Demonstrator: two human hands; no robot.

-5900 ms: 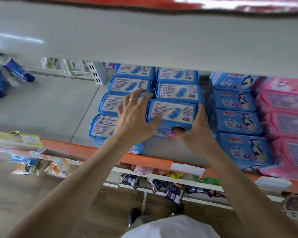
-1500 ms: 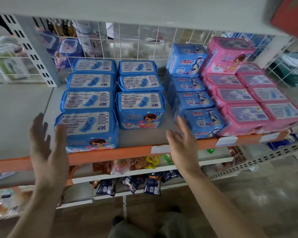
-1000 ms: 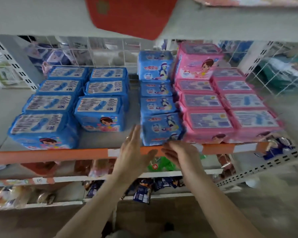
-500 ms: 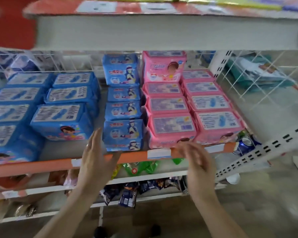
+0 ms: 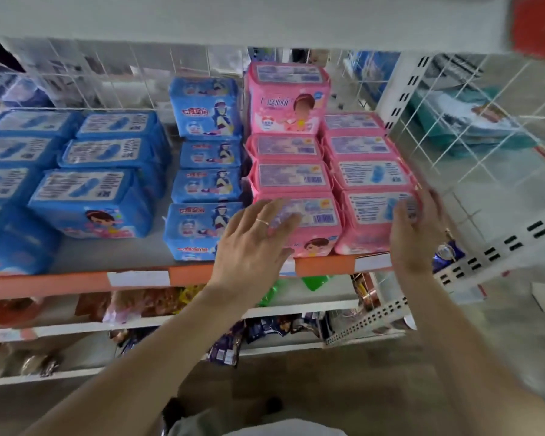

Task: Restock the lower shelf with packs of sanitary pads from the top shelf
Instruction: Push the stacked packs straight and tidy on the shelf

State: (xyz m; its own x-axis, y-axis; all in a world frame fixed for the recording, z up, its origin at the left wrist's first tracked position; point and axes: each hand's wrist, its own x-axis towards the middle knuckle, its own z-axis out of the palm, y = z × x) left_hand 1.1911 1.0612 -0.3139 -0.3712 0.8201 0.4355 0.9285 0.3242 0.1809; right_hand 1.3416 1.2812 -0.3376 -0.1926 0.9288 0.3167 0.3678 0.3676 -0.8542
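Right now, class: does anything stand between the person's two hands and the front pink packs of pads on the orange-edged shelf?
Nothing visible does. The left hand and right hand already lie against the front pink packs.

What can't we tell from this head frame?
- Top shelf: only its underside shows in the head view; stock on it is cut off by the upper edge.
- Front pink pack: left hand covers part of its face.
- Right hand grip on the right pink pack: motion blur, contact unclear.
- Pack label text: too blurred to read.
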